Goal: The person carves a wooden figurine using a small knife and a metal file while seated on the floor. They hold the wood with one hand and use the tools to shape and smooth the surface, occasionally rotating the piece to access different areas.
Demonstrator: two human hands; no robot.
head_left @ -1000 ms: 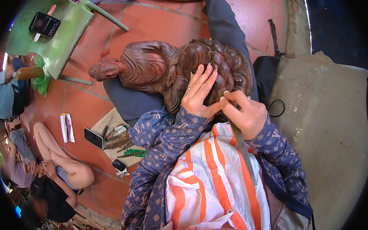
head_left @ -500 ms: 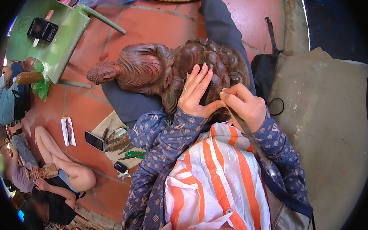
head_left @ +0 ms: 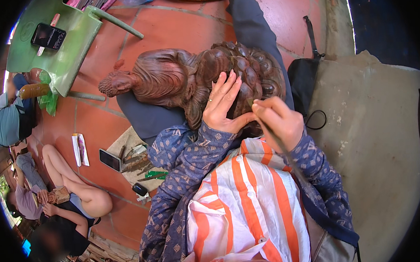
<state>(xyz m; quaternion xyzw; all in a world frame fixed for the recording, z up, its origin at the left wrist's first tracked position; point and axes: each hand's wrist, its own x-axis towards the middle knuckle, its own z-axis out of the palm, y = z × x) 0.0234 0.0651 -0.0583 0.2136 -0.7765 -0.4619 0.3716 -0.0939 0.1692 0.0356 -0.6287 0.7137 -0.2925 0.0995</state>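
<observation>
A dark brown carved wooden statue (head_left: 163, 79) of a robed seated figure lies on its side across my lap. Its head points left, and the rounded, petal-like base (head_left: 264, 75) is at the right. My left hand (head_left: 223, 107) rests on the lower part, fingers stretched out and a ring on one of them. Just right of it, my right hand (head_left: 280, 121) pinches a long, narrow, grey-brown strip (head_left: 288, 160) against the base. One tip shows at the fingertips, while the rest trails down along my forearm. Whether it is a tool or an abrasive strip, I cannot tell.
Left of my lap, several carving tools (head_left: 136, 164) and a phone (head_left: 109, 159) lie on a mat. A green plastic chair (head_left: 70, 43) carries another phone (head_left: 49, 36). Another person (head_left: 76, 188) sits at the lower left, holding a small carved piece. A black bag (head_left: 303, 77) lies at right.
Both hands stay at nearly the same spot on the statue. The strip's trailing part has shifted slightly and looks more blurred. The view has moved a little.
</observation>
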